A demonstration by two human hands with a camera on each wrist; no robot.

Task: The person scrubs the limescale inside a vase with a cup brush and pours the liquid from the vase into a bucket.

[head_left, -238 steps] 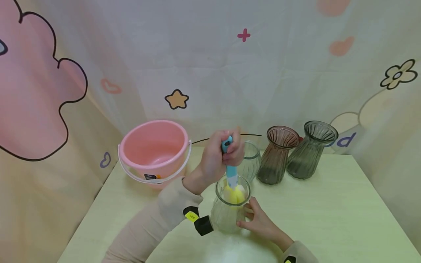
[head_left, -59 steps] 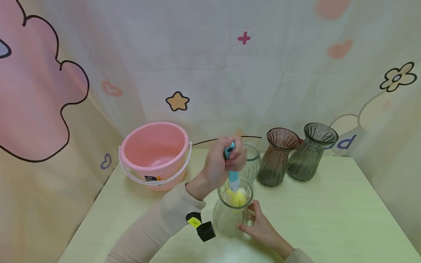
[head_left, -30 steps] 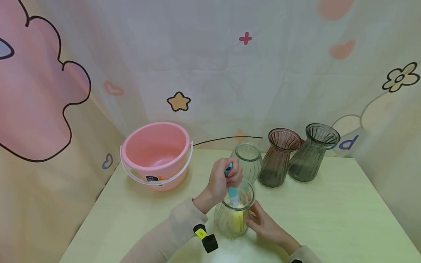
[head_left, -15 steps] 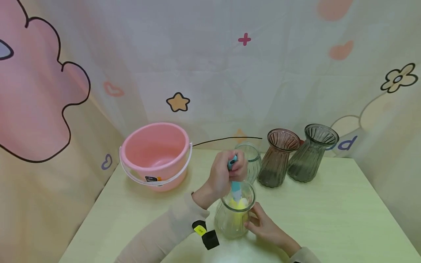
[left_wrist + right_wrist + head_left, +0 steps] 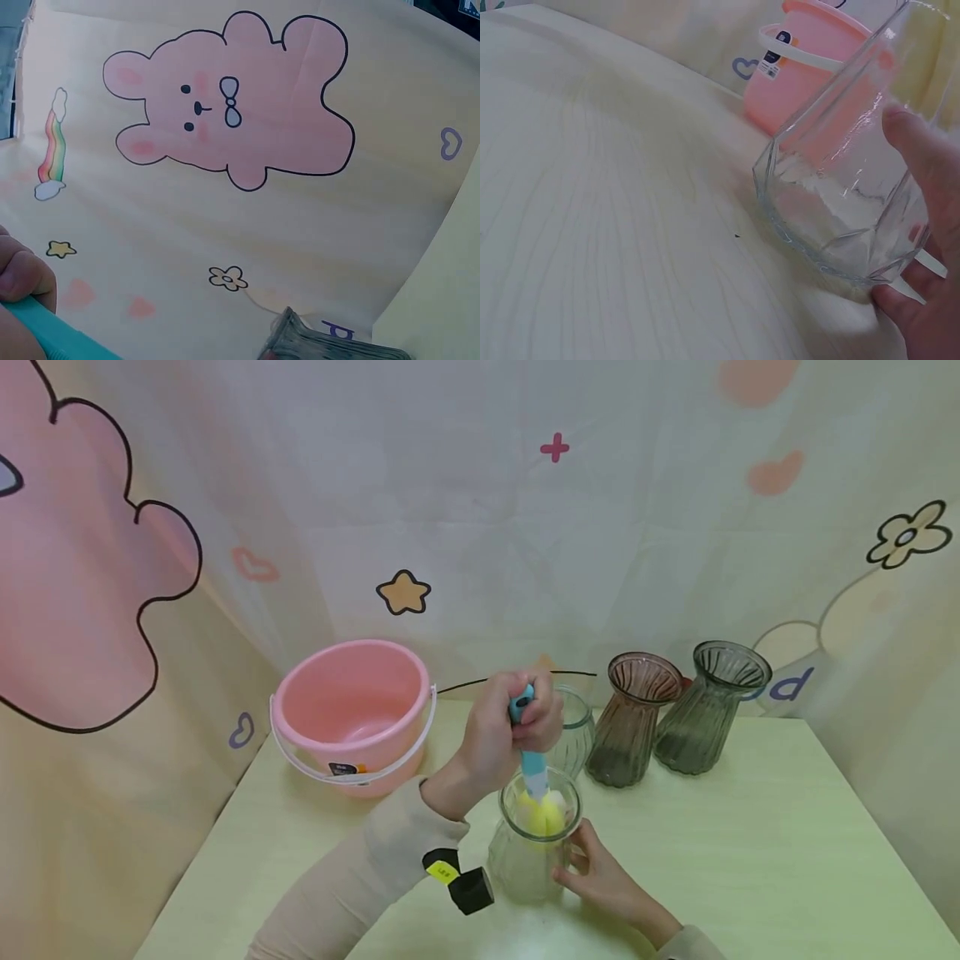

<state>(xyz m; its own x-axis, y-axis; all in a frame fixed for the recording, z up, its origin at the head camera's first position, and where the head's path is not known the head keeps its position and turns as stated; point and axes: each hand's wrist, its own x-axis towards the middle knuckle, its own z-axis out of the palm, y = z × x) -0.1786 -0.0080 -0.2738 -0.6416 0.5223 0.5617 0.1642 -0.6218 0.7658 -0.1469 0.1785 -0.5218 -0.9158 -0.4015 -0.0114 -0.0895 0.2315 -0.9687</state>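
Note:
In the head view my left hand (image 5: pixel 517 727) grips the blue handle (image 5: pixel 529 762) of a sponge brush. Its yellow sponge head (image 5: pixel 542 814) sits in the mouth of a clear ribbed glass vase (image 5: pixel 521 864) standing on the table. My right hand (image 5: pixel 588 872) holds the vase's right side, fingers curled round it. The right wrist view shows that clear vase (image 5: pixel 840 195) tilted in frame, with my right hand (image 5: pixel 926 225) round it. In the left wrist view, my left hand (image 5: pixel 19 281) and a piece of the blue handle (image 5: pixel 56 337) fill the bottom corner.
A pink bucket (image 5: pixel 352 710) with a white handle stands at the table's back left. Behind the held vase stand a second clear vase (image 5: pixel 576 731), a brownish-pink vase (image 5: pixel 630 718) and a grey-green vase (image 5: pixel 708 706). A patterned cloth backdrop (image 5: pixel 480 527) closes off the pale table (image 5: pixel 750 843).
One second ago the sponge was deep inside the vase. My left hand has since lifted the brush, so the sponge is now at the vase's mouth. The right hand has kept its hold.

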